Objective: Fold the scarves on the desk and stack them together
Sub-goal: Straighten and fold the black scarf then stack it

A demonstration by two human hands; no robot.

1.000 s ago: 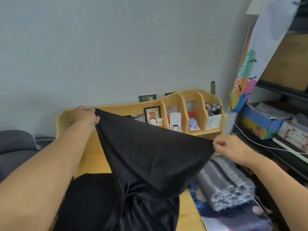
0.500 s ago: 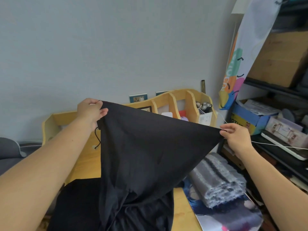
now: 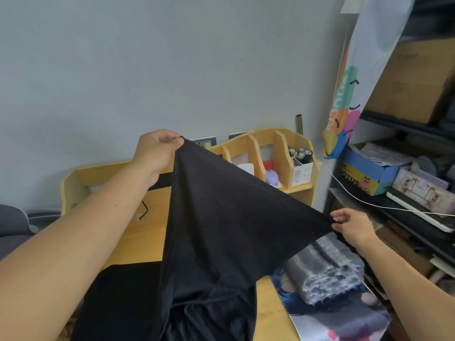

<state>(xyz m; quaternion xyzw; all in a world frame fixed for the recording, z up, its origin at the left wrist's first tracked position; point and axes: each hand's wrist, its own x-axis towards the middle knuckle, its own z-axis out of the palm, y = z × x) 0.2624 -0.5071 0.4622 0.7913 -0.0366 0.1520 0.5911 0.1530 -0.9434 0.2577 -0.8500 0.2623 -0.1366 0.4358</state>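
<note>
A large black scarf (image 3: 221,217) hangs spread in the air above the wooden desk (image 3: 138,239). My left hand (image 3: 157,151) pinches its upper corner high near the back shelf. My right hand (image 3: 352,225) pinches the other corner lower, at the right. The cloth sags between them and its lower part bunches on the desk near me. A folded grey scarf (image 3: 330,271) lies on the desk at the right, partly under the black cloth's edge.
A wooden organiser (image 3: 283,153) with small items stands at the desk's back. A printed picture mat (image 3: 344,316) lies under the grey scarf. Dark shelves (image 3: 406,217) with boxes and a white cable stand close on the right. A grey chair (image 3: 12,222) is at the left.
Both hands have lifted and spread the black scarf; my left hand has risen and moved right, and my right hand has drawn the other corner farther right and lower.
</note>
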